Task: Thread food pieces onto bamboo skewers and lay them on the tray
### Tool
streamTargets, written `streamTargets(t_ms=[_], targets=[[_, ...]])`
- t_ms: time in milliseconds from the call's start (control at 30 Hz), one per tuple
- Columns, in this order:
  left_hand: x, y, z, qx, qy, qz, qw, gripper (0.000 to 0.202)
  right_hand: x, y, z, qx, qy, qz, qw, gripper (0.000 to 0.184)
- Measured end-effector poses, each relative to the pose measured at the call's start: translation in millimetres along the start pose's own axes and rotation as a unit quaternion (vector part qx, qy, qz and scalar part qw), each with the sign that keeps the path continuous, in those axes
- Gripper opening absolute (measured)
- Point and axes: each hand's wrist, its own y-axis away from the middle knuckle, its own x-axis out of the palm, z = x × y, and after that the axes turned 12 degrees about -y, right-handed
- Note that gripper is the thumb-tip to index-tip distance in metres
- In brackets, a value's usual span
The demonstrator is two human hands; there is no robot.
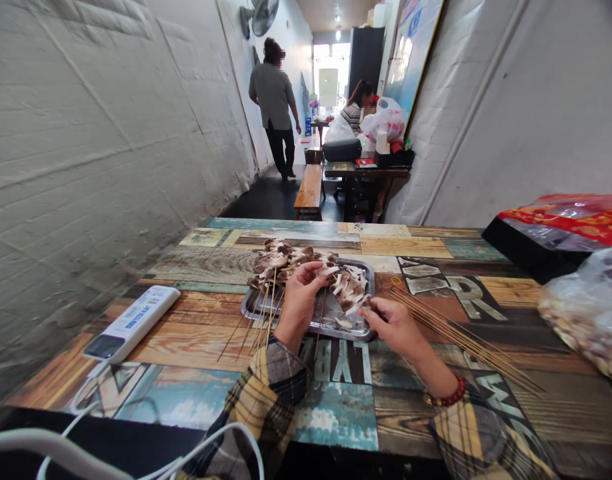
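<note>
Your right hand (393,325) has its grip closed on the mushroom skewer (350,291), your left hand (300,297) pinches a mushroom piece (322,271) over the metal tray (247,309); keep the skewer point off your fingers.

We see a shiny metal tray (331,325) on a table (196,263) of worn, painted wood planks. Right of it lie thin matt wooden skewers (466,337); at the left, a smooth white plastic power strip (133,323).

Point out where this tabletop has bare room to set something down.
Bare: the far strip of table beyond the tray; the near patch between the sleeves. Crowded: the tray under the left hand and right hand, loose sticks to its right, a full bag at the far right.
</note>
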Motion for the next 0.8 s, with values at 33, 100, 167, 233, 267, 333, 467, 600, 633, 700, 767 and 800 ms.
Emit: streamTargets(t_ms=[33,100,167,233,267,333,467,600,633,700,767,800], targets=[[-0.2,0.0,0.5,0.001,-0.005,0.002,1.0,0.029,-0.2,0.0,0.1,0.003,0.0,-0.002,1.0,0.034],[-0.5,0.4,0.6,0.0,-0.012,0.005,1.0,0.025,-0.5,0.0,0.8,0.006,0.004,-0.002,1.0,0.034],[-0.7,1.1,-0.1,-0.002,-0.013,0.003,1.0,0.023,-0.9,0.2,2.4,0.001,0.01,-0.002,1.0,0.034],[-0.8,1.7,-0.9,-0.005,-0.013,-0.001,1.0,0.024,-1.2,0.8,4.9,-0.008,0.012,0.002,1.0,0.033],[-0.8,1.8,-1.1,-0.006,-0.014,-0.002,1.0,0.025,-1.3,1.2,6.4,-0.012,0.011,0.006,1.0,0.033],[-0.5,1.7,-1.0,-0.004,-0.019,-0.005,1.0,0.026,-1.4,2.0,9.1,-0.014,0.009,0.014,1.0,0.032],[1.0,1.7,-1.0,0.006,-0.024,-0.003,1.0,0.023,-1.0,2.3,11.0,-0.017,0.008,0.003,1.0,0.032],[3.0,3.4,-4.1,-0.006,0.009,0.023,1.0,0.02,-0.5,1.2,9.9,-0.019,0.003,-0.008,1.0,0.033],[3.3,3.8,-5.0,-0.01,0.021,0.031,0.999,0.018,-0.5,1.0,9.6,-0.018,0.004,-0.01,1.0,0.033],[3.6,4.1,-6.4,-0.013,0.045,0.038,0.998,0.015,-0.3,0.8,9.2,-0.016,0.006,-0.014,1.0,0.033],[3.4,3.9,-6.9,-0.014,0.062,0.034,0.997,0.015,0.0,1.0,8.9,-0.014,0.005,-0.016,1.0,0.034],[3.3,3.7,-6.9,-0.015,0.064,0.029,0.997,0.015,0.2,1.1,8.7,-0.015,0.005,-0.017,1.0,0.035]])
